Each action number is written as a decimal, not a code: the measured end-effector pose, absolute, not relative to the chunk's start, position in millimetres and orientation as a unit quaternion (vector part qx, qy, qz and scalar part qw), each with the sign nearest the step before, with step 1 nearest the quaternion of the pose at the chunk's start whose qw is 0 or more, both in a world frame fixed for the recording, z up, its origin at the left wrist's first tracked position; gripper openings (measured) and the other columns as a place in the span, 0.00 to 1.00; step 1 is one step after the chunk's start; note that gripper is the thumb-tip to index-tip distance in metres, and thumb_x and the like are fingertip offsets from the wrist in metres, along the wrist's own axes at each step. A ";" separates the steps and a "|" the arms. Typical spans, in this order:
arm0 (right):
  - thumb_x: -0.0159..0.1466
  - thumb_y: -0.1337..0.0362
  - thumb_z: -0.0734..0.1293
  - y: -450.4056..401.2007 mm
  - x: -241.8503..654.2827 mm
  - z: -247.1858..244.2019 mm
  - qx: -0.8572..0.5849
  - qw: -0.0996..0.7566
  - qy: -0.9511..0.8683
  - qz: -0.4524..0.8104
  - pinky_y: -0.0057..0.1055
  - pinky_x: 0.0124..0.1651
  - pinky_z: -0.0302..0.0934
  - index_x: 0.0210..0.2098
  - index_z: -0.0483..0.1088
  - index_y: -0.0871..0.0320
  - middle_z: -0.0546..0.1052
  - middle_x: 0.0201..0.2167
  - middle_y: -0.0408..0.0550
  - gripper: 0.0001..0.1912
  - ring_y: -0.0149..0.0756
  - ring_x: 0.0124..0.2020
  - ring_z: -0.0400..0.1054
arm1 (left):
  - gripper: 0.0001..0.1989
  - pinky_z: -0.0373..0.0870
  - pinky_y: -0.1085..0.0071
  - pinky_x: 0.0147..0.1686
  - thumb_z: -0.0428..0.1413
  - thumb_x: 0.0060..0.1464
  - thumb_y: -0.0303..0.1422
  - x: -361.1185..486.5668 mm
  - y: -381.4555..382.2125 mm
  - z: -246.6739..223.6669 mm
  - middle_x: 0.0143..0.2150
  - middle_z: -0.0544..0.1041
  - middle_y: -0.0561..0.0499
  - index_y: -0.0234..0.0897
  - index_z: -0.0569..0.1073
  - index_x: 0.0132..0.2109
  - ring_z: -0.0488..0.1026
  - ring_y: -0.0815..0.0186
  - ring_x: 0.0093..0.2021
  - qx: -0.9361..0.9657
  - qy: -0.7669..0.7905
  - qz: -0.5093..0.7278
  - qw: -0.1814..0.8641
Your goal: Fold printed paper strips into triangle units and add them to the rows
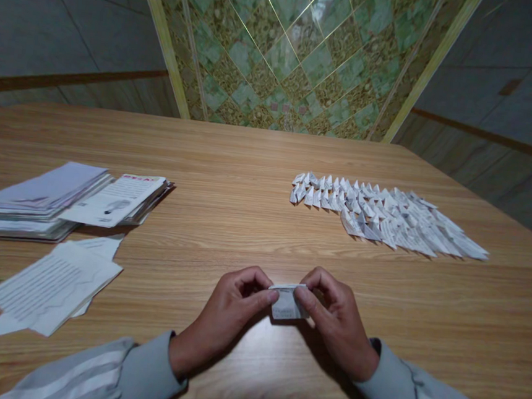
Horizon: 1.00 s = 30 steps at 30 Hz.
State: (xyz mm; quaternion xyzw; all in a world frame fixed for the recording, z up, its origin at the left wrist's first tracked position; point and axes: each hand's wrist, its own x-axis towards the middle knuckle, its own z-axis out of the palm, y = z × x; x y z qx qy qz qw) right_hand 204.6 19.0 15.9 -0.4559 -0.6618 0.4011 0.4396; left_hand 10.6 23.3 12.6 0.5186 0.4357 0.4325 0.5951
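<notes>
A wood-grained surface (217, 220) fills most of the view, reaching back to a patterned wall (288, 52) of green and brown diamonds between yellowish upright strips. On the right of the surface stands a large group of folded paper pieces (385, 216), pale and pointed, set close together in rows. To the left sits a stack of paper (47, 193), with a smaller printed pile (119, 199) leaning against its right side. Nearer the person, a few loose sheets (53, 286) overlap at angles, lined with rows of print.

Grey sleeves (149, 360) come in from the lower corners. The left hand (228, 311) and right hand (341, 324) face each other, both gripping the same thing — thumbs in front, curled fingers behind. Between them, at the near middle, is a small folded paper (289, 307), greyish and roughly rectangular — its top edge shows pale layers.
</notes>
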 end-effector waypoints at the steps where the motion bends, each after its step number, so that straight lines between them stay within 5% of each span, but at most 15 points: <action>1: 0.66 0.55 0.65 18.9 204.9 15.3 -0.455 0.438 -0.661 0.405 0.27 0.29 0.55 0.27 0.65 0.57 0.68 0.23 0.39 0.15 0.30 0.25 0.62 | 0.11 0.61 0.75 0.28 0.63 0.53 0.35 10.9 23.3 13.4 0.25 0.71 0.55 0.34 0.73 0.28 0.64 0.71 0.27 0.520 0.428 0.430 0.600; 20: 0.63 0.51 0.67 26.0 202.7 13.7 -0.462 0.483 -0.556 0.494 0.25 0.27 0.55 0.27 0.61 0.56 0.65 0.22 0.37 0.18 0.29 0.24 0.58 | 0.13 0.66 0.73 0.32 0.67 0.48 0.37 15.0 21.8 12.5 0.31 0.79 0.48 0.31 0.80 0.37 0.72 0.67 0.30 0.477 0.390 0.381 0.689; 24: 0.64 0.54 0.65 23.3 202.0 15.6 -0.466 0.457 -0.600 0.461 0.27 0.29 0.57 0.27 0.62 0.56 0.66 0.23 0.40 0.15 0.31 0.25 0.61 | 0.12 0.63 0.75 0.27 0.61 0.55 0.39 14.2 22.7 12.2 0.26 0.77 0.49 0.31 0.80 0.36 0.69 0.69 0.26 0.489 0.412 0.403 0.655; 30: 0.63 0.62 0.65 18.4 199.3 22.7 -0.460 0.364 -0.694 0.418 0.27 0.29 0.54 0.31 0.66 0.58 0.68 0.24 0.40 0.07 0.31 0.26 0.61 | 0.12 0.66 0.74 0.32 0.57 0.59 0.36 10.2 22.5 19.3 0.29 0.78 0.49 0.34 0.79 0.31 0.71 0.66 0.30 0.579 0.457 0.420 0.528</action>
